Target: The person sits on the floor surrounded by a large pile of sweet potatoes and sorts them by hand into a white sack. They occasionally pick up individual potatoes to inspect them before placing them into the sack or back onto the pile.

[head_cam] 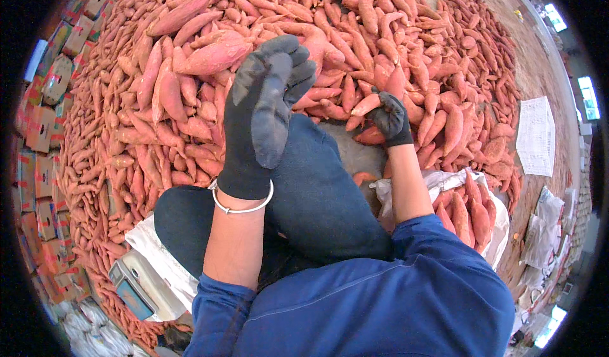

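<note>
My left hand (271, 100), in a black and grey work glove, is raised above my bent knee in front of the sweet potato pile (171, 95). Its fingers curl loosely with the thumb apart from them, and I see nothing held in it. Lower, at the pile's near edge, my right hand (391, 119) wears the same kind of glove. Its fingers are closed around the right end of a small pale sweet potato (366, 105). Another sweet potato (395, 83) points up just behind that hand.
A white sack (499, 233) with sweet potatoes (464, 214) stands by my right elbow. A scale with a display (133, 297) sits at lower left. Cardboard boxes (40, 128) are stacked along the left. A white sheet (536, 136) and plastic bags (542, 233) lie at right.
</note>
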`<state>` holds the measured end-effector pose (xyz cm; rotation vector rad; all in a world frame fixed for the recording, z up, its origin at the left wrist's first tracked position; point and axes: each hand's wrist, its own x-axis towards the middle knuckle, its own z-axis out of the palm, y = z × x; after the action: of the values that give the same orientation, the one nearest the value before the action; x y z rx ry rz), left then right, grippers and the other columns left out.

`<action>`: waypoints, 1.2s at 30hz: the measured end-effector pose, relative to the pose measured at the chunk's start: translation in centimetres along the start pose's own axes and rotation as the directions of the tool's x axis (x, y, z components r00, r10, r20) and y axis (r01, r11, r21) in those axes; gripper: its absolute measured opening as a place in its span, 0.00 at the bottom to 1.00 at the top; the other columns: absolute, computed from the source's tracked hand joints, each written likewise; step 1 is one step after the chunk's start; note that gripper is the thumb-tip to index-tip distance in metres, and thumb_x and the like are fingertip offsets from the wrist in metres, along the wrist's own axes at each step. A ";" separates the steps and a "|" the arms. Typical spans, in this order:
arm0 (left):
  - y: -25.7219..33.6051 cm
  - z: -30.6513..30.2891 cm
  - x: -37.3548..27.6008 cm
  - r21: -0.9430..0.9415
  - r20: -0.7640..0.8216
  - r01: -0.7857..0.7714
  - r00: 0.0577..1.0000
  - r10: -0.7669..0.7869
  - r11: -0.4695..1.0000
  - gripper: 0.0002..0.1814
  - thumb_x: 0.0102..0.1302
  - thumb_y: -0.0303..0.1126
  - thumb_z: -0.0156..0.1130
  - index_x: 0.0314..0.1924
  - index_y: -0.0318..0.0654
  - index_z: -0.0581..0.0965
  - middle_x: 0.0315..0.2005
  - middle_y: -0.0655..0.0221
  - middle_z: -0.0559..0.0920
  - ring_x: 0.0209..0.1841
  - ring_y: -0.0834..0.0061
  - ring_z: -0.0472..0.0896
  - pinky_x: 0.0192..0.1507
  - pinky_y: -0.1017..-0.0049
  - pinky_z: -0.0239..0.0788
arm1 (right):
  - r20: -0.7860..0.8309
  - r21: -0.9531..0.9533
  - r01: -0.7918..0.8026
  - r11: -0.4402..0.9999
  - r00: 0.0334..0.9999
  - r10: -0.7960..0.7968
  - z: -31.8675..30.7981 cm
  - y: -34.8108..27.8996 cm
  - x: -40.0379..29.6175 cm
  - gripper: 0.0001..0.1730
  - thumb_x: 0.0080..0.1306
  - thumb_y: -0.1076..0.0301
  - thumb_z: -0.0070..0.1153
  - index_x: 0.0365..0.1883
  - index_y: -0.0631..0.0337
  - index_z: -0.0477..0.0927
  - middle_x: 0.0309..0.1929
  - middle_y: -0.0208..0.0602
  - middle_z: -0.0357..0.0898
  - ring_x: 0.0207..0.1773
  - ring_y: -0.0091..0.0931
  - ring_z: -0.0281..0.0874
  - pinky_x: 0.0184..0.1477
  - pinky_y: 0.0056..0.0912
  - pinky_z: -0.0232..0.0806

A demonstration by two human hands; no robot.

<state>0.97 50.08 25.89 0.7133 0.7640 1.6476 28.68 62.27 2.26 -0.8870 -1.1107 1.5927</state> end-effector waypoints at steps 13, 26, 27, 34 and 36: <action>-4.5 5.5 -1.9 0.658 0.555 -0.502 0.827 0.089 0.562 0.33 0.57 0.40 0.65 0.60 0.36 0.65 0.55 0.55 0.70 0.60 0.59 0.67 0.61 0.66 0.59 | 0.318 0.886 -0.147 0.440 0.883 -0.345 10.1 -11.8 -5.5 0.11 0.61 0.73 0.52 0.42 0.63 0.76 0.44 0.45 0.78 0.55 0.37 0.72 0.60 0.46 0.63; -6.1 0.9 -2.6 0.664 0.507 -0.662 0.740 0.441 0.348 0.26 0.68 0.38 0.49 0.61 0.29 0.63 0.59 0.53 0.68 0.63 0.62 0.66 0.66 0.65 0.54 | 0.589 0.599 -0.441 0.668 0.808 0.005 14.2 -15.7 -8.4 0.38 0.59 0.49 0.52 0.65 0.55 0.61 0.57 0.52 0.71 0.59 0.41 0.70 0.63 0.46 0.60; -6.2 -0.3 -2.8 0.674 0.539 -0.688 0.708 0.456 0.269 0.26 0.68 0.37 0.50 0.61 0.28 0.64 0.58 0.54 0.69 0.62 0.62 0.66 0.66 0.65 0.53 | 0.647 0.545 -0.515 0.661 0.760 0.058 14.3 -15.1 -7.7 0.37 0.59 0.49 0.52 0.64 0.55 0.63 0.56 0.52 0.72 0.59 0.41 0.70 0.63 0.46 0.60; -3.1 -0.3 -6.2 0.690 0.338 -0.598 0.765 0.548 0.408 0.18 0.64 0.45 0.55 0.42 0.37 0.72 0.25 0.59 0.76 0.24 0.66 0.75 0.28 0.66 0.69 | 0.356 -0.194 -0.088 0.977 0.922 0.154 11.0 -16.0 -7.0 0.28 0.58 0.61 0.55 0.58 0.57 0.71 0.50 0.47 0.73 0.51 0.38 0.71 0.53 0.41 0.63; -0.8 0.4 -8.0 0.731 -0.013 -0.230 0.937 0.350 0.642 0.15 0.63 0.43 0.52 0.45 0.44 0.74 0.33 0.65 0.76 0.35 0.72 0.76 0.39 0.71 0.68 | 0.448 -0.583 0.305 0.753 0.894 -0.015 12.5 -16.7 -7.4 0.28 0.56 0.63 0.56 0.58 0.57 0.72 0.49 0.47 0.73 0.48 0.37 0.71 0.50 0.39 0.64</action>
<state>3.26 42.43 25.07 1.3364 1.5268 1.6814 24.21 54.07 22.38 -0.8512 -2.0758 1.2782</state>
